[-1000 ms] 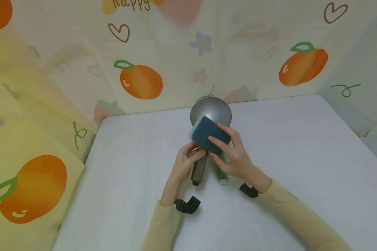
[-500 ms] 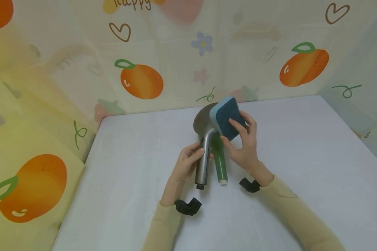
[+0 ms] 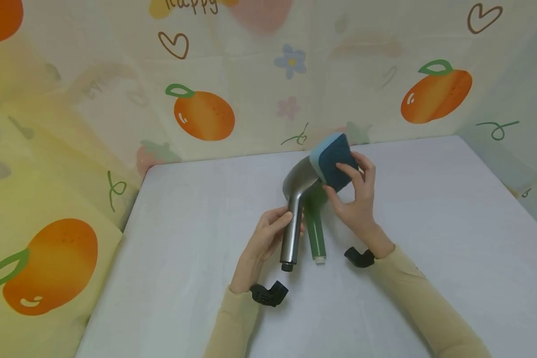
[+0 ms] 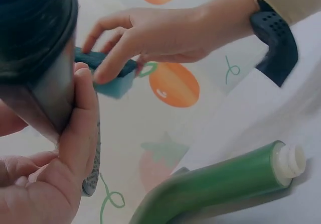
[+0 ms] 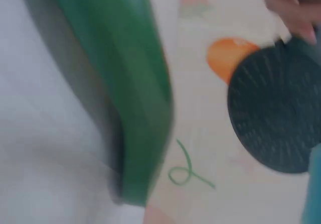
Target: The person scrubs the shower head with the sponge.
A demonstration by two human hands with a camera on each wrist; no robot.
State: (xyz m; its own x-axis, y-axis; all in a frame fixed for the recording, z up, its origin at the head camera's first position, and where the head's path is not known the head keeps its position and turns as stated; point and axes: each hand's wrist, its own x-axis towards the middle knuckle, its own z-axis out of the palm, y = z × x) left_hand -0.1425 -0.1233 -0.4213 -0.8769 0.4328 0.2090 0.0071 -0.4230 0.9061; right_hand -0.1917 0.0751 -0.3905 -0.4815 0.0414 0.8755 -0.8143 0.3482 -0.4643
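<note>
My left hand [image 3: 268,231] grips the handle of a silver-grey shower head [image 3: 292,226], raised over the table with its head tilted up and away. In the right wrist view its dark round spray face [image 5: 278,108] shows. My right hand [image 3: 360,199] pinches a two-tone blue sponge [image 3: 337,161], dark on one side and light on the other, close against the right edge of the shower head. A green shower head [image 3: 314,231] with a white threaded end lies on the table behind, its far part hidden by the silver one and the sponge.
The white table [image 3: 197,248] runs back to a cloth [image 3: 250,89] printed with oranges, hearts and flowers, which also hangs at the left and right. Black curved pieces [image 3: 270,293] sit on both wrists.
The sponge has moved right and back from in front of the shower head to its right edge. The silver shower head has turned so its back and handle face differently.
</note>
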